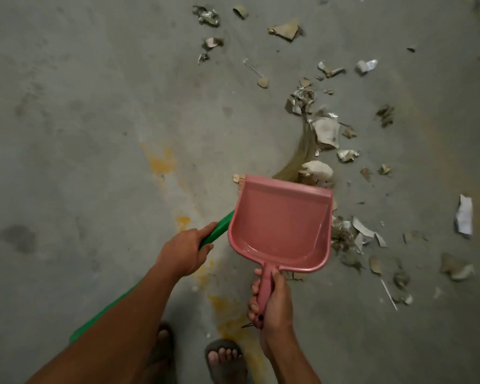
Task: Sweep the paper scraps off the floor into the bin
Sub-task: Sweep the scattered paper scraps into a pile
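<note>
My right hand grips the handle of a pink dustpan, held low over the concrete floor with nothing in its tray. My left hand grips the green handle of a broom. The handle passes behind the dustpan. The broom's straw bristles curve out beyond the pan's front lip, blurred, among the scraps. Several torn paper scraps lie scattered ahead and to the right of the pan. More scraps lie beside the pan's right edge. No bin is in view.
Yellow stains mark the grey floor left of the pan and near my feet. My sandalled foot stands at the bottom centre. A larger white paper piece lies at the far right.
</note>
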The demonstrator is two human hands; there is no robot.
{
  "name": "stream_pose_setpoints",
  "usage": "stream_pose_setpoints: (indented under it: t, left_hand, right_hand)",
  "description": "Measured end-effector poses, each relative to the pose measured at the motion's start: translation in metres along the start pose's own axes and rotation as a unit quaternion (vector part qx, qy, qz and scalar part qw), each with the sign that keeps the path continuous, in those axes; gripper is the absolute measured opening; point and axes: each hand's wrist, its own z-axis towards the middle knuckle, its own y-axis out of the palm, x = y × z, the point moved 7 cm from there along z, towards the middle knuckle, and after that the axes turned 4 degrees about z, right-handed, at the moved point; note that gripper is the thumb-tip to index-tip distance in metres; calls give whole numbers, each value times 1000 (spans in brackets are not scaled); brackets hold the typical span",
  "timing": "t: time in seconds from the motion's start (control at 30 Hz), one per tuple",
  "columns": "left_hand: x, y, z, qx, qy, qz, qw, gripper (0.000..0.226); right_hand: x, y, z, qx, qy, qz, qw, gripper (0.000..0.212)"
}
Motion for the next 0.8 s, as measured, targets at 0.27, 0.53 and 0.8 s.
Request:
stream_pose_setpoints:
  t: [0.27, 0.53, 0.8]
  left_hand:
    - [-30, -35, -48, 72, -27, -134, 988, 66]
    - [-75, -50, -70, 90, -103, -144, 980, 65]
    - [-63, 16, -72, -35, -145, -114, 982, 68]
  right_hand:
    - [6, 37, -32, 19, -12, 39, 999, 47]
    - [6, 98, -51, -4, 7, 22, 1000, 44]
    - [20, 54, -29, 49, -21, 55, 997, 40]
